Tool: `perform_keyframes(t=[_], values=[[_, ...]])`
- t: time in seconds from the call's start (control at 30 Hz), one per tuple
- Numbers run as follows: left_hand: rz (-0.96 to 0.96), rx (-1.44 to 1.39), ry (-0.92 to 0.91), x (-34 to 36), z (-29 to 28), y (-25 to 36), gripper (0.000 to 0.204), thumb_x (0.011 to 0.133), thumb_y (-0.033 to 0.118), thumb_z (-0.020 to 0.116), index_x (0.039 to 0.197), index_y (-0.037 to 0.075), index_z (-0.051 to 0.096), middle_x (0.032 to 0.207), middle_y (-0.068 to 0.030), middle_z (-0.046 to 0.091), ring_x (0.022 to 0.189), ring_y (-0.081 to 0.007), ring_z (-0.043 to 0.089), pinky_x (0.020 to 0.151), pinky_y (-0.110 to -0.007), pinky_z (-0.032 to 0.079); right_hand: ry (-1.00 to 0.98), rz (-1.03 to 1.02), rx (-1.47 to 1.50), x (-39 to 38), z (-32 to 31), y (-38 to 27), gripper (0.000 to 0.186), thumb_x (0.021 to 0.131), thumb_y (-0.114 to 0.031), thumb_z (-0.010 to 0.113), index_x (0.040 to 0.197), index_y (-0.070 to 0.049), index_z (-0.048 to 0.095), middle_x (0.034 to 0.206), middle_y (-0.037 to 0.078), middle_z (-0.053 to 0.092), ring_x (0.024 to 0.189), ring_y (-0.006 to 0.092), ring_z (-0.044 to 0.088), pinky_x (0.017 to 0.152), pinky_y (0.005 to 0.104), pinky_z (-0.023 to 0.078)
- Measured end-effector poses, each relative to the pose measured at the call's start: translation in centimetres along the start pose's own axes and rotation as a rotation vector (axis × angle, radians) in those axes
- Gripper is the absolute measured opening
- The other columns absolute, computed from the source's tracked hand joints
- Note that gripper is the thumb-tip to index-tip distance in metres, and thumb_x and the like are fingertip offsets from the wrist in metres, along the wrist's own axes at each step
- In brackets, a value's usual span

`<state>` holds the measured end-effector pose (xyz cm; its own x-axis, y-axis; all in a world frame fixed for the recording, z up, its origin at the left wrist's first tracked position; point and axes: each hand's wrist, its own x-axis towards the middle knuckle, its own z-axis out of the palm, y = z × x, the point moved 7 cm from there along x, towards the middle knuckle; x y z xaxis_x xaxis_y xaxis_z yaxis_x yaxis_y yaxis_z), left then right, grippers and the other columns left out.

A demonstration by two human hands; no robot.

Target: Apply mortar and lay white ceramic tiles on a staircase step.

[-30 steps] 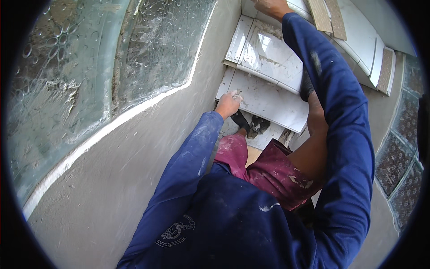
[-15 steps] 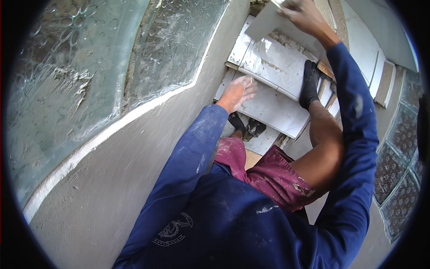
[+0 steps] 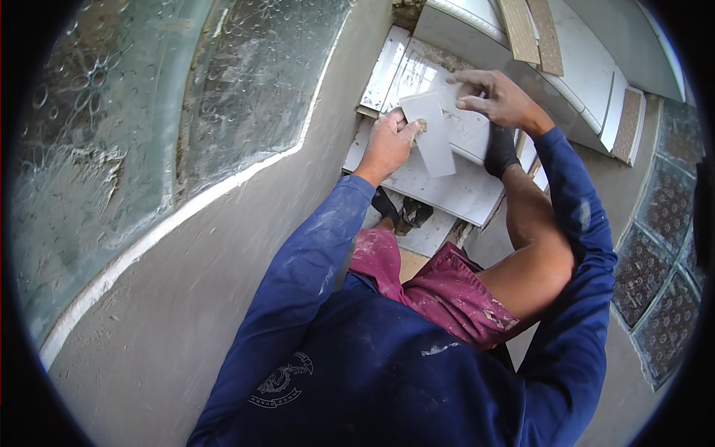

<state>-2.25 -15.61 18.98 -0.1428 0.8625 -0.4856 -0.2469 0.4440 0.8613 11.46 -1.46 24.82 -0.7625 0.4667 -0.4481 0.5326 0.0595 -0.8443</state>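
In my left hand (image 3: 389,146) is a thin whitish tile piece (image 3: 434,141), gripped by its left edge, the thumb over its face. A small brownish-grey lump shows on the tile beside the thumb; I cannot tell what it is. The piece hangs tilted above white glossy tiled steps (image 3: 417,175). My right hand (image 3: 505,100) is up and to the right of it, holding nothing, its fingers stretched and the thumb apart. A gap separates that hand from the tile.
A grey plastered wall (image 3: 246,223) with patterned glass panes (image 3: 261,82) runs along the left. Brown-backed tile strips (image 3: 519,30) lie on the upper step. One dark-socked foot (image 3: 501,153) is on a step; another (image 3: 385,206) is lower, near a crumpled dark thing (image 3: 415,211).
The tile piece has come down from the upper steps and passed from my right hand to my left. My right hand has let go and moved lower.
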Motion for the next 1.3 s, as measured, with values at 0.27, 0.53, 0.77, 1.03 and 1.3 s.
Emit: perform_keyframes(t=[0.27,0.53,0.77,1.03,1.3], values=[[0.006,0.242,-0.061,-0.3,0.1,1.1,0.027,0.091,0.015,0.063,0.111,-0.003,0.061,0.095,-0.0106,0.068,0.085,-0.0137,0.061,0.079,-0.029,0.049,-0.197,-0.078,-0.471,2.8,3.1,-5.3,0.020,0.082,-0.016,0.068,0.093,0.001,0.068,0.088,0.019,0.066,0.078,0.0320,0.062,0.071,0.0402,0.049],[0.010,0.421,0.175,0.6,-2.5,-1.8,0.065,0.090,0.026,0.064,0.143,0.001,0.036,0.121,-0.0234,0.061,0.115,-0.0308,0.060,0.096,-0.038,0.045,0.336,-0.265,-0.879,7.7,-3.0,-7.4,0.015,0.084,-0.013,0.063,0.090,0.000,0.065,0.087,0.018,0.066,0.081,0.0348,0.066,0.071,0.0430,0.053],[-0.259,0.527,0.073,-3.1,-4.0,-8.2,0.066,0.086,0.025,0.063,0.139,-0.006,0.039,0.116,-0.0331,0.060,0.105,-0.0388,0.063,0.093,-0.041,0.048,0.490,-0.208,-0.963,14.2,-6.1,-7.6,0.011,0.067,-0.013,0.059,0.065,-0.004,0.065,0.066,0.022,0.062,0.069,0.0393,0.064,0.063,0.0491,0.049],[-0.249,0.704,0.062,-3.5,-5.9,-11.1,0.059,0.086,0.024,0.063,0.136,-0.002,0.045,0.109,-0.0276,0.065,0.103,-0.0364,0.064,0.091,-0.040,0.048,0.755,-0.442,-1.011,14.8,-6.6,-5.9,0.009,0.061,-0.016,0.062,0.059,-0.008,0.064,0.062,0.016,0.060,0.063,0.0353,0.059,0.060,0.0516,0.039],[-0.280,0.721,0.042,-4.3,-5.8,-12.1,0.053,0.088,0.021,0.062,0.135,0.000,0.047,0.110,-0.0241,0.067,0.105,-0.0317,0.064,0.091,-0.037,0.048,0.684,-0.401,-0.906,16.1,-7.0,-4.3,0.007,0.060,-0.015,0.061,0.061,-0.010,0.065,0.064,0.015,0.061,0.073,0.0345,0.058,0.062,0.0492,0.041]])
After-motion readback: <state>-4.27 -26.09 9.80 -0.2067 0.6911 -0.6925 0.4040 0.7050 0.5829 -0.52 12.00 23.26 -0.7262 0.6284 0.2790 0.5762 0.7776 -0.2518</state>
